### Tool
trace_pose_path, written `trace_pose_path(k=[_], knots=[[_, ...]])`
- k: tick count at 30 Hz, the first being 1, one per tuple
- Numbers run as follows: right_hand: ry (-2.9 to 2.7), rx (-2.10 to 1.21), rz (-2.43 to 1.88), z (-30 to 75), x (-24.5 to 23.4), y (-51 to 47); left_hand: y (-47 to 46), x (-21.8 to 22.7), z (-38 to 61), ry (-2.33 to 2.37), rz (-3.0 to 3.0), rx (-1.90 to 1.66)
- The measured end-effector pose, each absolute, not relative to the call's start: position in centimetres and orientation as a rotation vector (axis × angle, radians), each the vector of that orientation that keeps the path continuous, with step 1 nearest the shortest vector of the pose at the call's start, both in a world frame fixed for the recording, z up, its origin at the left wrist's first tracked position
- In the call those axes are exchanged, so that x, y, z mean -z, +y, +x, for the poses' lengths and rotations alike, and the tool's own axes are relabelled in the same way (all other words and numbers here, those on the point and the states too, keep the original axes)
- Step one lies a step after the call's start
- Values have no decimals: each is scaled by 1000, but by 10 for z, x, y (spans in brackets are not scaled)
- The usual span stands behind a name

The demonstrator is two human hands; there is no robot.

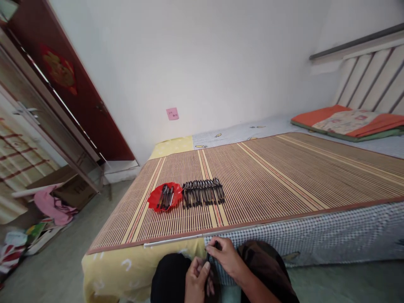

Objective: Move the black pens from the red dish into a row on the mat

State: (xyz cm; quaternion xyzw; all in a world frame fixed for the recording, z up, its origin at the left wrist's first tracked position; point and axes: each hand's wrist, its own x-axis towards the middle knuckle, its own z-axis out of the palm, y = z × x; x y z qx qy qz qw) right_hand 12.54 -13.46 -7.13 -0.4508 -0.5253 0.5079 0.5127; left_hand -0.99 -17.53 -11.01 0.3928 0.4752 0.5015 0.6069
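Note:
My right hand is closed in a pinch on a slim black pen, of which only a short dark part shows. Just below and to its left, my left hand has thumb and fingers pressed together; a thin dark piece shows at its fingertips, mostly hidden. Both hands are close together above my knees, in front of the bed edge. On the mat, a row of several black pens lies side by side. Left of the row, a red scalloped plate holds several more pens.
A striped bamboo mat covers the bed, over yellow and checked sheets. A folded orange quilt lies at the far right by the headboard. A pink note is on the wall. A dark red door and a cardboard box are at left.

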Motion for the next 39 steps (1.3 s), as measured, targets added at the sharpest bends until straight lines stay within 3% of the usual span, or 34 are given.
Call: trace_pose_path(k=[6, 11, 17, 23, 28, 34, 39], knots=[[-1180, -1432, -1060, 125, 75, -134, -174, 106, -8, 881, 725, -963], [-1229, -1314, -1078, 127, 71, -135, -174, 103, -9, 961, 842, -1055], [-1165, -1415, -1022, 126, 77, -135, -178, 89, -6, 888, 664, -929], [-1148, -1429, -1041, 127, 74, -135, -182, 83, -3, 964, 808, -1075], [-1118, -1466, -1028, 128, 76, -135, -183, 76, -2, 847, 663, -927], [-1153, -1440, -1062, 127, 79, -135, -181, 89, -2, 951, 766, -1060], [-1036, -1545, -1012, 128, 79, -133, -182, 85, -3, 879, 681, -917]])
